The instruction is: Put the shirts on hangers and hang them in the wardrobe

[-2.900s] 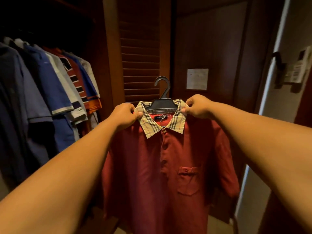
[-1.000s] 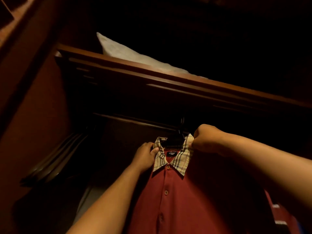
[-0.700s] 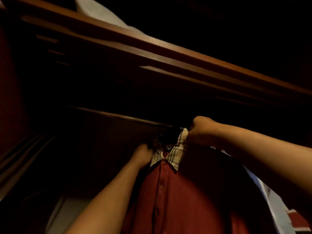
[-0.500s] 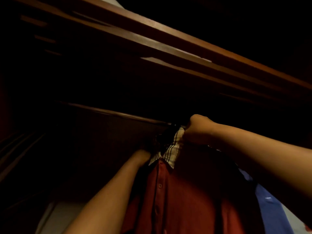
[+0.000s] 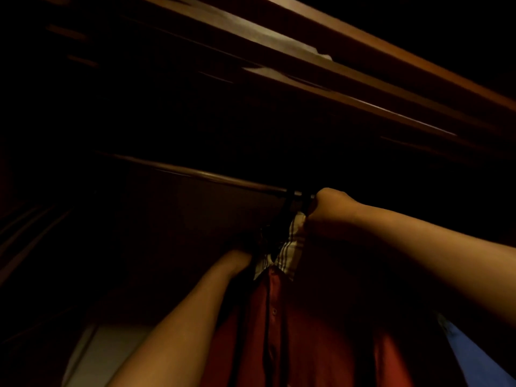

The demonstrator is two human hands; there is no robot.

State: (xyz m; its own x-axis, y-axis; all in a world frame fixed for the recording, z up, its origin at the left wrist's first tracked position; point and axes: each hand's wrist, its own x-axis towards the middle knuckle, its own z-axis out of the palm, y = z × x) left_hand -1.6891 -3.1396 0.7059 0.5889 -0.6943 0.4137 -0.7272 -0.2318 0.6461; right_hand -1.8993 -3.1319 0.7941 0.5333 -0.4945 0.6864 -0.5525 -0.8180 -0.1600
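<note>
A red polo shirt (image 5: 307, 336) with a plaid collar (image 5: 290, 247) hangs on a black hanger (image 5: 293, 208) inside the dark wardrobe. The hanger's hook reaches the wooden rail (image 5: 201, 173); whether it rests over the rail is hard to tell in the dark. My right hand (image 5: 329, 210) grips the shirt's right shoulder by the collar, just under the rail. My left hand (image 5: 237, 258) holds the left shoulder, lower down, its fingers hidden in shadow behind the cloth.
A wooden shelf (image 5: 321, 71) runs overhead above the rail. A blue shirt (image 5: 474, 356) hangs at the lower right beside the red one. The wardrobe's left side is dark; a pale floor patch (image 5: 106, 356) shows at the bottom left.
Both hands have lifted the shirt on its hanger from in front of the wardrobe up into it, turning it edge-on and bringing the hook up to the rail.
</note>
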